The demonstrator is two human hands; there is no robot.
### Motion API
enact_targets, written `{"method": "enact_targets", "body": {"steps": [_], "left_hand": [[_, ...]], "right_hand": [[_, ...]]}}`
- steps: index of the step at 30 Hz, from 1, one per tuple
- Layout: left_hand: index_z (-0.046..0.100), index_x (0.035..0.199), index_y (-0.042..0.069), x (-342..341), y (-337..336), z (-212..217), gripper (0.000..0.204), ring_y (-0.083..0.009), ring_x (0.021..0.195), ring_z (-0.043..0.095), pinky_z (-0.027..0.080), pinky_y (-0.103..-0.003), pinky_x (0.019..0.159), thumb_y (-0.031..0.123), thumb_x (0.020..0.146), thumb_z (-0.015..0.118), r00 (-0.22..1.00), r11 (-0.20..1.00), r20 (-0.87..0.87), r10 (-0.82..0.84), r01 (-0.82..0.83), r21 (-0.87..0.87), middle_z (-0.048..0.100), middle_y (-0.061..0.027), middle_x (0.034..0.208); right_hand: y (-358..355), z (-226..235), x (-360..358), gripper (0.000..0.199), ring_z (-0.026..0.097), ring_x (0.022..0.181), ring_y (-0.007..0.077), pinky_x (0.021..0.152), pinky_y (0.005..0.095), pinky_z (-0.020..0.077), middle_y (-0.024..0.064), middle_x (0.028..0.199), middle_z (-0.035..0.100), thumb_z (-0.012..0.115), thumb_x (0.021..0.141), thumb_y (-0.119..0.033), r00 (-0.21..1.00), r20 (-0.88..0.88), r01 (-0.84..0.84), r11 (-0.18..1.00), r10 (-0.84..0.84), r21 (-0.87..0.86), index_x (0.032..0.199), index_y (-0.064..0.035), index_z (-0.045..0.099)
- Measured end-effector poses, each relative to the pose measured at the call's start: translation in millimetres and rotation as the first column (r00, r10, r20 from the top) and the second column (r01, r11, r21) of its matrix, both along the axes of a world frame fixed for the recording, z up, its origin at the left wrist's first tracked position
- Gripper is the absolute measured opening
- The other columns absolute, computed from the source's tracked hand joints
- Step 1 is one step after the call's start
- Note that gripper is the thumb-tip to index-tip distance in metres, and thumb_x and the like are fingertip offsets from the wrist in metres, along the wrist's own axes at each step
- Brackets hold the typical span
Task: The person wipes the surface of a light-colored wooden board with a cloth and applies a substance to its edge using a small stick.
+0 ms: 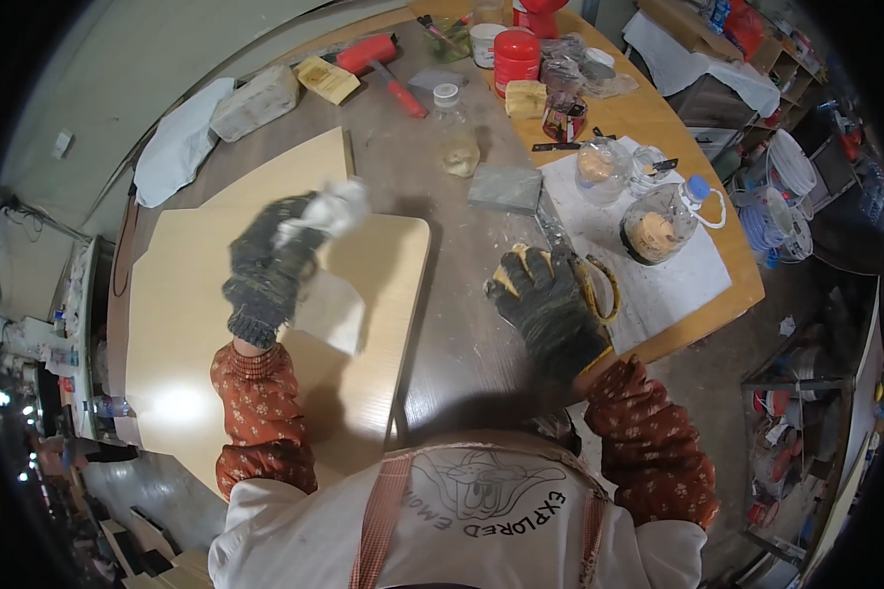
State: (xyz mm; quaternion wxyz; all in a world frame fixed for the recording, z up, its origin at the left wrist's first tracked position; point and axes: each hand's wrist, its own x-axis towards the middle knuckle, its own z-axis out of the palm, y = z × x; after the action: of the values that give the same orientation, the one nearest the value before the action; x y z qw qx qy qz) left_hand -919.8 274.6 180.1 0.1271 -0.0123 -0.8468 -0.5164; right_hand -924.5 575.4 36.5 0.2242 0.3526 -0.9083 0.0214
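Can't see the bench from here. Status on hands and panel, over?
Left hand gripping white cloth on light wood panel. Right hand resting on yellow sponge block. Grey block sits clear of the panel.

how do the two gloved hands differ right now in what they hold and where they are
The left hand is over the pale wooden board, gripping a crumpled white cloth and looking motion-blurred. The right hand is sharp, lying on the grey worktable beside the board, with a yellowish pad under its fingers. Both wear dark knit gloves and patterned reddish sleeves.
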Motion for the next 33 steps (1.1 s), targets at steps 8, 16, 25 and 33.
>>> {"method": "enact_targets", "body": {"steps": [8, 16, 25, 33], "left_hand": [[0.063, 0.107, 0.011, -8.6, -57.9, -34.8, 0.030, -0.0306, 0.098, 0.059, 0.046, -0.044, 0.084, 0.012, 0.077, 0.062, 0.739, 0.321, -0.673, 0.019, -0.642, -0.696, 0.064, -0.0098, 0.102], [0.051, 0.126, 0.009, 33.5, -67.5, -69.7, 0.054, -0.0329, 0.113, 0.051, 0.038, -0.043, 0.099, 0.033, 0.080, 0.066, 0.978, 0.483, -0.036, 0.204, -0.133, -0.865, 0.055, -0.0151, 0.123], [0.051, 0.128, 0.008, 74.2, -46.2, -116.4, 0.052, -0.0374, 0.123, 0.042, 0.035, -0.047, 0.101, 0.025, 0.081, 0.064, 0.910, 0.452, -0.355, 0.216, -0.415, -0.790, 0.045, -0.0196, 0.133], [0.052, 0.126, 0.007, 73.0, -43.5, -116.3, 0.049, -0.0387, 0.123, 0.041, 0.033, -0.047, 0.102, 0.023, 0.081, 0.063, 0.919, 0.457, -0.316, 0.237, -0.392, -0.798, 0.045, -0.0212, 0.132]], "right_hand": [[14.4, 54.8, -24.8, 0.037, 0.056, 0.106, 0.0313, 0.090, 0.0428, 0.0432, 0.0156, 0.115, 0.057, 0.053, 0.084, -0.017, 0.936, 0.337, 0.059, 0.893, 0.106, -0.446, 0.120, -0.0090, 0.052], [-1.5, 32.4, -20.4, 0.044, 0.051, 0.110, 0.0193, 0.094, 0.0312, 0.0403, 0.0101, 0.120, 0.055, 0.058, 0.086, -0.014, 0.639, 0.498, 0.587, 0.047, 0.586, -0.808, 0.127, 0.0001, 0.048], [-89.9, 6.6, -47.6, 0.048, 0.054, 0.108, 0.0324, 0.091, 0.0396, 0.0442, 0.0220, 0.117, 0.055, 0.062, 0.086, -0.023, 0.912, 0.389, 0.237, 0.603, 0.133, -0.762, 0.125, 0.0003, 0.047], [-96.6, 6.8, -21.8, 0.044, 0.060, 0.093, 0.0346, 0.081, 0.0396, 0.0496, 0.0209, 0.110, 0.059, 0.063, 0.085, -0.020, 0.949, 0.289, 0.122, 0.702, 0.124, -0.701, 0.122, -0.0006, 0.050]]}}
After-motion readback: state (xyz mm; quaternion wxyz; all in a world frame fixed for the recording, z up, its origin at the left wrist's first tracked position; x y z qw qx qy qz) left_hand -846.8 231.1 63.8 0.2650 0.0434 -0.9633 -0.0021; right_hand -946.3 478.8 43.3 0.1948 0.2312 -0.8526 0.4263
